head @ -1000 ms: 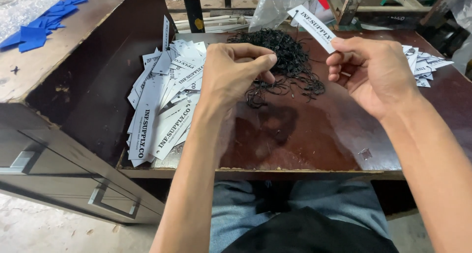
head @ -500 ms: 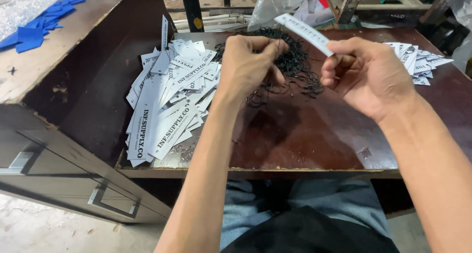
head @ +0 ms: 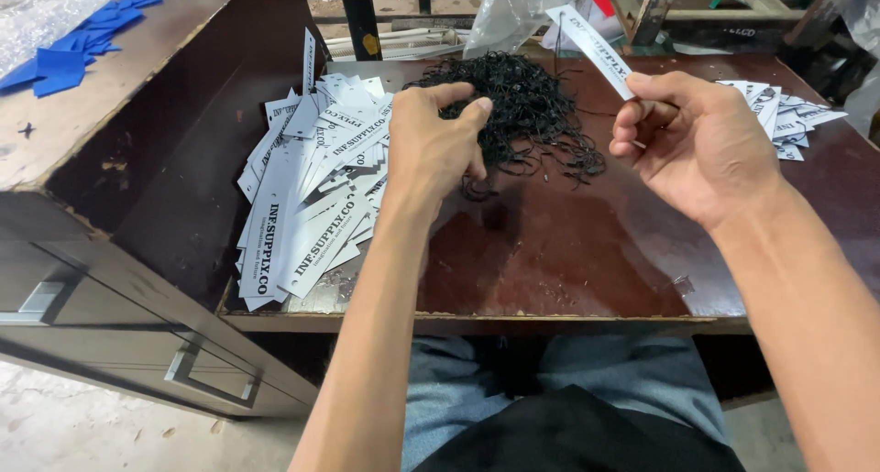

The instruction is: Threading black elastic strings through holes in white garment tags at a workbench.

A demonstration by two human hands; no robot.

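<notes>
Left hand (head: 438,147) now lower, pinching black strings (head: 518,115); right hand (head: 697,142) pinching white tag (head: 596,49).

Head camera looks steeply down, close over table (head: 568,252).

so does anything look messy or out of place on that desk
Mostly loose heaps. The white paper tags lie fanned and askew at the left, some reaching the table edge, and one stands upright. The black strings are one tangled clump. The right hand holds a single tag. No damage is visible.

Dark wooden desk (head: 568,270), drawer cabinet (head: 137,334), concrete floor (head: 82,426).
</notes>
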